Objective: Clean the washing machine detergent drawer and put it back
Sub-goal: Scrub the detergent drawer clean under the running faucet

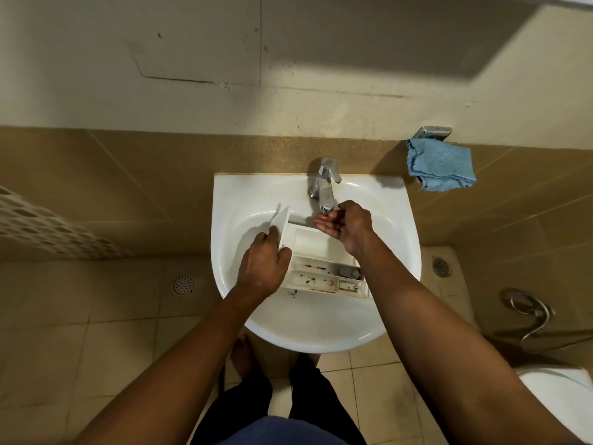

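The white detergent drawer (316, 244) lies in the bowl of the sink (224, 197), its front panel to the left and tilted up. The left hand (263, 268) grips that front panel, fingers curled around its edge. The right hand (346, 226) is cupped palm-up just under the spout of the tap (324, 184), fingers loosely curved and holding nothing solid. Brown specks (316, 279) dot the drawer's two narrow near compartments; the wide far one looks clean. A blue cloth (439, 165) hangs from a metal holder on the wall, right of the sink.
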A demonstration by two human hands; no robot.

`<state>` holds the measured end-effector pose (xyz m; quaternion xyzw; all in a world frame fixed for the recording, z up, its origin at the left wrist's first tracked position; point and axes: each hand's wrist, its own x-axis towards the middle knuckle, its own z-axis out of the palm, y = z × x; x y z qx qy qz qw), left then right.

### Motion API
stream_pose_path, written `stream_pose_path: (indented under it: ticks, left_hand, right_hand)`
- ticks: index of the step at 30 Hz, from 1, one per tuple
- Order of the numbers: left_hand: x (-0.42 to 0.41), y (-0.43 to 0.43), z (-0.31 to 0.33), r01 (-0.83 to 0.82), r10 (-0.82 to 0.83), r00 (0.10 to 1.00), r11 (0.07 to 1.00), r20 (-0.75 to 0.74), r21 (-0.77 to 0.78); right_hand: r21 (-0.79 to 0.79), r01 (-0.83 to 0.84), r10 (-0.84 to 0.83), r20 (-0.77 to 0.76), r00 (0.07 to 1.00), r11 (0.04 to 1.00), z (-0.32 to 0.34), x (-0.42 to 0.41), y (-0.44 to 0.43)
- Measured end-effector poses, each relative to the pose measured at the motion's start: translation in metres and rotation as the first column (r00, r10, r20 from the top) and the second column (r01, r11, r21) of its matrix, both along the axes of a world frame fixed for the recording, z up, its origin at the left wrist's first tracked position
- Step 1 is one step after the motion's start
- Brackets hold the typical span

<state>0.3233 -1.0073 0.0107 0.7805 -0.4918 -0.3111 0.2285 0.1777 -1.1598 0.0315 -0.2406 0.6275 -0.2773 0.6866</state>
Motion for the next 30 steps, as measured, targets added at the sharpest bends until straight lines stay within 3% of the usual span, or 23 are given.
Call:
stream_pose_path:
  ticks: [4,7,11,17,20,26,30]
  left_hand:
    - [-0.003,0.0,0.0,0.005,-0.005,1.0,1.0,-0.001,0.001]
    - [-0.001,0.0,0.0,-0.02,0.02,1.0,1.0,-0.006,-0.004]
    - [-0.001,0.0,-0.001,-0.034,0.034,0.999,0.999,-0.016,-0.012]
    - [-0.001,0.001,0.003,-0.044,0.044,0.999,0.999,-0.019,-0.003]
    - [-0.002,0.0,-0.001,-0.042,0.042,0.999,0.999,-0.005,0.001]
    - [-0.003,-0.001,-0.002,-0.037,0.037,0.999,0.999,-0.005,0.016]
    - [-0.002,-0.002,-0.002,-0.022,0.022,1.0,1.0,-0.004,0.018]
  right_hand:
    - [0.125,0.086,-0.11,0.203,0.973,0.989,-0.001,0.0,-0.009]
    - [0.182,0.048,-0.111,0.35,0.93,0.982,0.0,0.006,-0.013]
    - [0.192,-0.062,-0.012,0.362,0.932,0.979,0.004,0.016,-0.02]
    - [0.19,-0.067,-0.012,0.388,0.922,0.98,0.003,0.015,-0.022]
    - [0.148,-0.131,0.082,0.299,0.951,0.98,0.005,0.013,-0.02]
    - [0.053,-0.282,0.287,-0.166,0.943,0.958,0.006,-0.014,-0.009]
    - [-0.005,-0.425,0.413,-0.23,0.881,0.905,0.006,-0.001,0.025]
